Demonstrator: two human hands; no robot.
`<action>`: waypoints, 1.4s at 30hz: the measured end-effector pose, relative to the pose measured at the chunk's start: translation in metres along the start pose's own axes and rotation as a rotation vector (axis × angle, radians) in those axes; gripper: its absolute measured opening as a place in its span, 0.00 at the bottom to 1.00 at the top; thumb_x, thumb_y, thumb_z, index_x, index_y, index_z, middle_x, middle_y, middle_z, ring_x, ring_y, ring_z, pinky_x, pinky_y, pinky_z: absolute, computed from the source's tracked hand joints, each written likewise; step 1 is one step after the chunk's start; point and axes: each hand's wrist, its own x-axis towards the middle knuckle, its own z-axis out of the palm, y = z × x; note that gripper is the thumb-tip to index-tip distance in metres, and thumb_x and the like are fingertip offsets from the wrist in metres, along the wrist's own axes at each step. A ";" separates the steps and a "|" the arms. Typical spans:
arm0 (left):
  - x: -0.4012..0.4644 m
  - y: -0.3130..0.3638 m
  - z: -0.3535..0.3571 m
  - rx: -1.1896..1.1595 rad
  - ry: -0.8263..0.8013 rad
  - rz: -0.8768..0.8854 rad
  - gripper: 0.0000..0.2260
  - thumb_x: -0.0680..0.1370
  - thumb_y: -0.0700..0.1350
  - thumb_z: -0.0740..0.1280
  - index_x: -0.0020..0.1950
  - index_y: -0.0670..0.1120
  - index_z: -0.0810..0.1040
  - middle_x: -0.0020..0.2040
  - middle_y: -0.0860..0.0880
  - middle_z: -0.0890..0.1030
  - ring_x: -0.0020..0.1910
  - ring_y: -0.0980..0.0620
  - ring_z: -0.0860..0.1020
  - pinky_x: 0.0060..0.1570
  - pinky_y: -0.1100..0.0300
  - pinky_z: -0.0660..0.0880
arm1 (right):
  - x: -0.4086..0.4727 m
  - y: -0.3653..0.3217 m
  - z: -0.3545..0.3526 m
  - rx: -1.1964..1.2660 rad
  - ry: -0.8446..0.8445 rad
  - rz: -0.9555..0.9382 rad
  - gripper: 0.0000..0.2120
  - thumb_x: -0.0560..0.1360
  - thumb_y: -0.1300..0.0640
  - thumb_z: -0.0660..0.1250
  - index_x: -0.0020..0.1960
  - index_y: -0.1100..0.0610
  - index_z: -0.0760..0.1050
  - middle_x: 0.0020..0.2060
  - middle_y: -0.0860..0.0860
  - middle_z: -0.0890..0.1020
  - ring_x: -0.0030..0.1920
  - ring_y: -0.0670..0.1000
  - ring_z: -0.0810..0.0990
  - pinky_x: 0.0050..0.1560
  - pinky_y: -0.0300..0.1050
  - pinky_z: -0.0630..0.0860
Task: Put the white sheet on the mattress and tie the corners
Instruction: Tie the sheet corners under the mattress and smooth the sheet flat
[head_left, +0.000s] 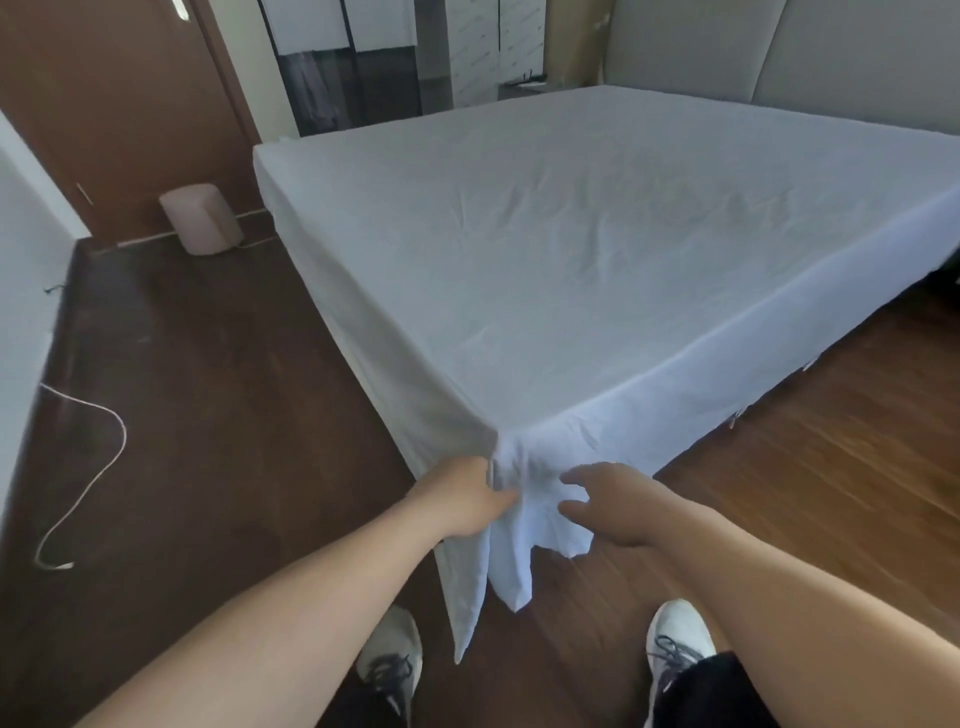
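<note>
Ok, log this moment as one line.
stage: near corner, untied | left hand: grips white sheet | right hand: open, reaching | sheet: spread over mattress

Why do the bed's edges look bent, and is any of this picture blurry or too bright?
Head view: the wide-angle lens bows the edges of the white sheet over the mattress. Soft light, no harsh glare, only a sheen on the brown wooden floor. The left hand and right hand at the hanging corner look slightly soft.

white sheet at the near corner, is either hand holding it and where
The left hand grips the white sheet at its bunched, hanging near corner. The right hand holds nothing, fingers spread beside the fabric.
</note>
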 end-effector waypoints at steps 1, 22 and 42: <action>-0.006 -0.005 0.005 0.035 0.014 -0.005 0.17 0.80 0.59 0.64 0.53 0.46 0.79 0.46 0.48 0.82 0.40 0.51 0.78 0.43 0.56 0.75 | -0.004 -0.003 0.000 0.031 0.022 0.025 0.28 0.80 0.43 0.65 0.78 0.47 0.67 0.79 0.46 0.65 0.72 0.49 0.71 0.71 0.48 0.69; 0.043 -0.032 0.033 0.196 -0.019 -0.053 0.07 0.82 0.48 0.62 0.54 0.46 0.76 0.56 0.46 0.75 0.52 0.44 0.77 0.46 0.54 0.73 | 0.033 -0.044 0.039 0.106 -0.225 -0.002 0.34 0.82 0.48 0.62 0.83 0.48 0.52 0.75 0.51 0.71 0.71 0.54 0.72 0.68 0.47 0.70; 0.053 -0.077 0.021 0.257 0.131 0.043 0.06 0.81 0.43 0.65 0.47 0.47 0.69 0.42 0.48 0.75 0.38 0.47 0.75 0.32 0.53 0.66 | 0.052 -0.060 0.097 0.196 -0.235 0.081 0.32 0.80 0.48 0.62 0.80 0.52 0.54 0.41 0.47 0.75 0.42 0.49 0.76 0.43 0.45 0.72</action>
